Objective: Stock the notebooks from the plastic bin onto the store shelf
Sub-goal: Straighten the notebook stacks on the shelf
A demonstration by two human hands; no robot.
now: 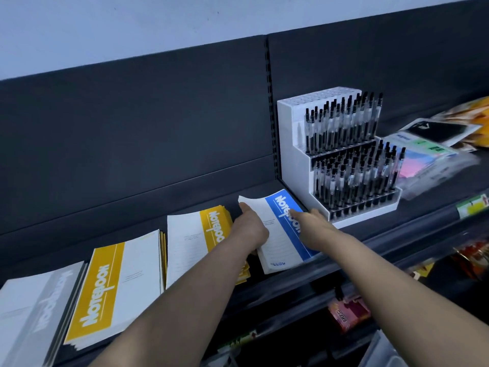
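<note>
A stack of blue-and-white notebooks [280,242] lies on the dark store shelf [185,197], right of two yellow-and-white stacks [195,242] [116,287] and a grey stack [34,311]. My left hand [251,229] holds the blue stack along its left edge, thumb on top and fingers curled under. My right hand [312,221] rests with straight fingers on the blue cover's right side. A corner of the clear plastic bin [383,350] shows at the bottom right.
A white tiered display of black pens [341,160] stands right beside the blue stack. Packaged stationery [428,149] lies further right on the shelf. Lower shelves hold pink and other packets [349,313]. The shelf's front rail carries a price tag [473,206].
</note>
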